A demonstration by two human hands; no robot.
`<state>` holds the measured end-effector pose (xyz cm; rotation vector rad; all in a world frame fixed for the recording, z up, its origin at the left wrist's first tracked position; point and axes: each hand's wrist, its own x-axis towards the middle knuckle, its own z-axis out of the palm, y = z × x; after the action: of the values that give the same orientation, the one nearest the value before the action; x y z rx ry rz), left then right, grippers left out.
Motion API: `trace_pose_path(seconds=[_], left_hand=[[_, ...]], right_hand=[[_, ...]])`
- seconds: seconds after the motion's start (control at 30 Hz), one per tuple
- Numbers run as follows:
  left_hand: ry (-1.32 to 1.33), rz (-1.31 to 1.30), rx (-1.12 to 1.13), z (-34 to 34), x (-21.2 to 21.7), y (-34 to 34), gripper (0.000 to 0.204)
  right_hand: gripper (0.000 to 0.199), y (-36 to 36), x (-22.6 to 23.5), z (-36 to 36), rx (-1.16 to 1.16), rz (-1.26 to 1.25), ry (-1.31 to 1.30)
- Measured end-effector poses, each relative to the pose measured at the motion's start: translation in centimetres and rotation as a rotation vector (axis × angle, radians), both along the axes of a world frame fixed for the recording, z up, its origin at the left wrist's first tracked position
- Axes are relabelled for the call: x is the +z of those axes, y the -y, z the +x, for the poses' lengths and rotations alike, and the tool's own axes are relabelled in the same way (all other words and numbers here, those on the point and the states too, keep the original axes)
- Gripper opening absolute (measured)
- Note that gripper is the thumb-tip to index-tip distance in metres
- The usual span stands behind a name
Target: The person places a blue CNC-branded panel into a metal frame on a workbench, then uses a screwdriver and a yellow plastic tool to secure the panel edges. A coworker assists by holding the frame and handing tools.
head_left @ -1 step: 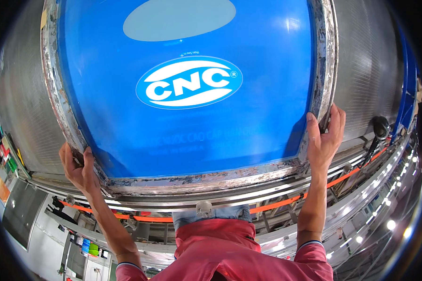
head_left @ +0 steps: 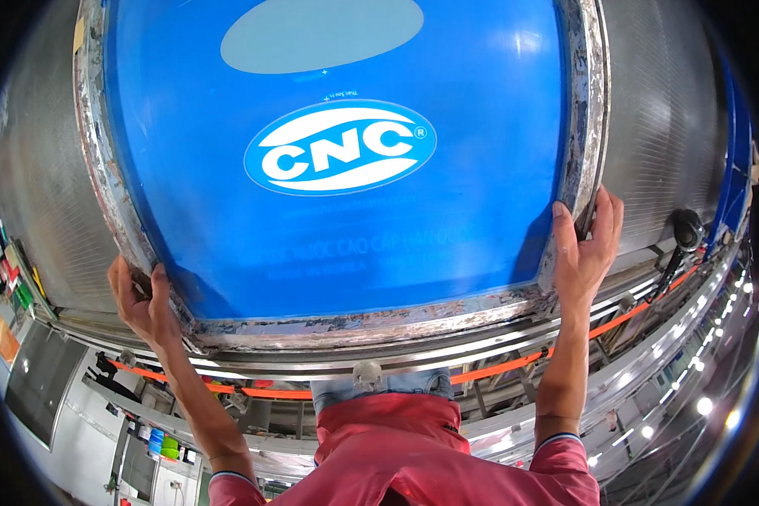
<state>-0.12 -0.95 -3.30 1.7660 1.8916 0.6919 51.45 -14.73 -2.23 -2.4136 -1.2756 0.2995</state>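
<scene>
Both hands on the blue screen frame, one per lower corner.
Left hand (head_left: 143,302) and right hand (head_left: 586,244) have fingers curled tight on the frame (head_left: 354,316) rim, likely to keep it level; metal mesh bed flanks it, orange rail (head_left: 497,367) runs underneath.

Blue printing screen (head_left: 354,236) lies on steel table (head_left: 666,126).
</scene>
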Motion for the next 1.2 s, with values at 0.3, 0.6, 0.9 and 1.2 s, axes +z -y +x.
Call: trace_pose_path(seconds=[0.3, 0.6, 0.9, 1.2], left_hand=[[-0.618, 0.342, -0.259, 5.0, 1.7, 0.0, 0.074], [-0.359, 0.12, -0.753, 12.1, 0.0, -5.5, 0.06], [-0.465, 0.075, -0.782, 12.6, -1.1, -6.7, 0.066], [-0.406, 0.082, -0.749, 12.7, -0.9, -6.4, 0.067]], right_hand=[[0.07, -0.1, 0.3, -1.7, 0.125, 0.001, 0.29], [0.055, -2.8, 0.8, -4.6, 0.506, 0.059, 0.14], [0.066, -6.5, -2.9, -6.1, 0.556, -0.088, 0.261], [0.064, -6.7, -3.2, -6.4, 0.567, -0.079, 0.294]])
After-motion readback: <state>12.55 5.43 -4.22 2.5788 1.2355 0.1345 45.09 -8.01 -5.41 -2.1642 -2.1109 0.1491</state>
